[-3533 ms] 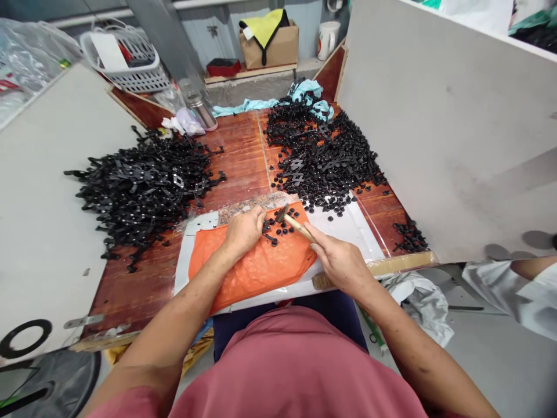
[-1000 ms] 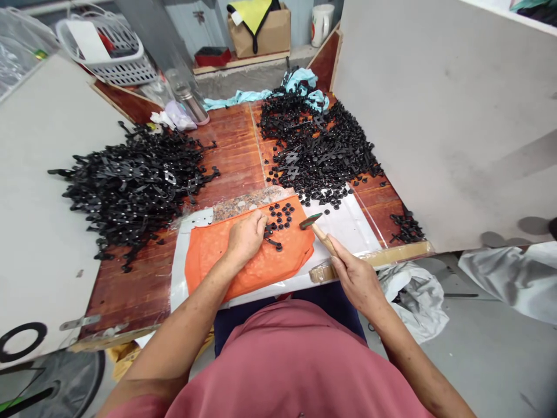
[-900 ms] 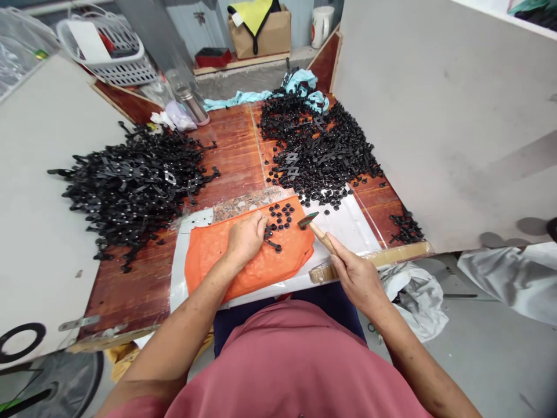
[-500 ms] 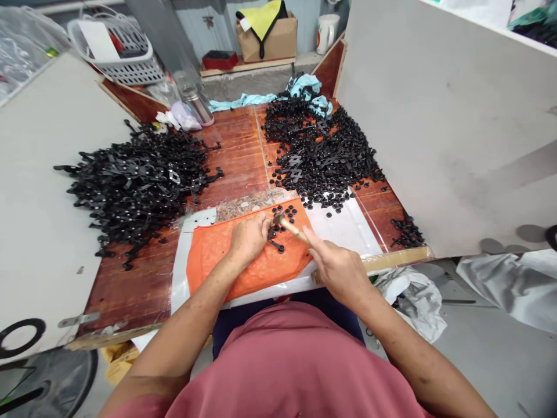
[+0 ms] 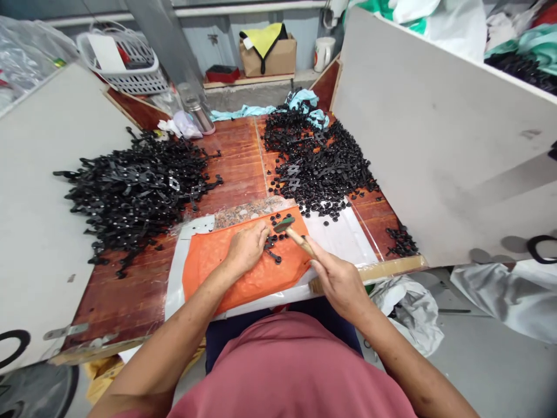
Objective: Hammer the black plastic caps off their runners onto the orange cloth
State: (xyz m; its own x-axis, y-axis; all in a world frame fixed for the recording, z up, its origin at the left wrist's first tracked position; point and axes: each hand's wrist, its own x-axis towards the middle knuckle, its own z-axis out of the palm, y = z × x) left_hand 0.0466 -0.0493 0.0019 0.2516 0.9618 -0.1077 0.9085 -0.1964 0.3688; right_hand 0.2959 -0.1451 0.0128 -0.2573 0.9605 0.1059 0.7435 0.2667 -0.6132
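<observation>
Between pale flat panels (image 5: pixel 435 145), your reddish-brown wooden surface (image 5: pixel 239 145) opens at 12 o'clock, separating black plastic piles (image 5: pixel 139 186) at 10 and 1. On the orange cloth (image 5: pixel 256 284), your left hand (image 5: pixel 246 251) curls, fingertips hidden, hold unclear; your right hand (image 5: pixel 342 280) grips a wooden-handled hammer (image 5: pixel 301 241), partly covering small black pieces (image 5: pixel 277 260).

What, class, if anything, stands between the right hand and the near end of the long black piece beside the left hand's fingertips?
Nothing visible does: only orange cloth separates the right hand from that end of the black piece. The hammer in its grip slants past on the far side.
</observation>
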